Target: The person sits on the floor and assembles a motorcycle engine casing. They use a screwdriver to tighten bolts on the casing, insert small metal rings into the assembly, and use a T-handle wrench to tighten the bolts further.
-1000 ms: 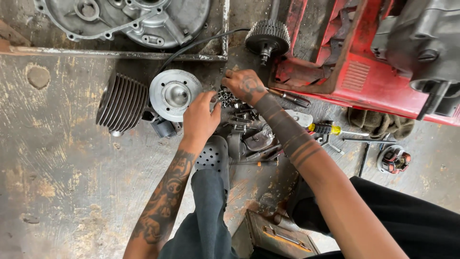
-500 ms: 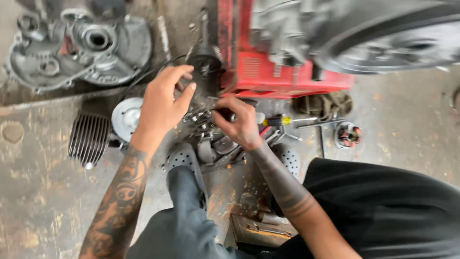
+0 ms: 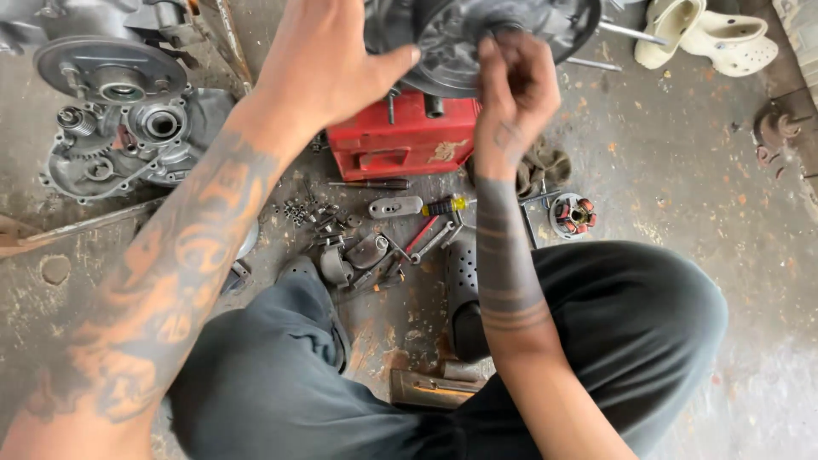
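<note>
Both my hands are raised to a round dark metal disc (image 3: 452,43) on an engine that sits on a red stand (image 3: 400,140). My left hand (image 3: 328,64) lies against the disc's left edge, thumb stretched toward it; its fingers run off the top of the view. My right hand (image 3: 511,81) has its fingertips pinched together against the disc's face, seemingly on a small part that the fingers hide. Both forearms are tattooed.
On the floor below lie a pile of small bolts (image 3: 311,217), a yellow-handled screwdriver (image 3: 443,206), red-handled pliers (image 3: 422,234) and a copper-wound stator (image 3: 573,213). Grey engine casings (image 3: 128,128) lie at left, pale clogs (image 3: 707,38) at upper right. My knees fill the foreground.
My view has swung up and toward the engine. Both hands rose from the parts on the floor to the round disc; the right hand now pinches at its face.
</note>
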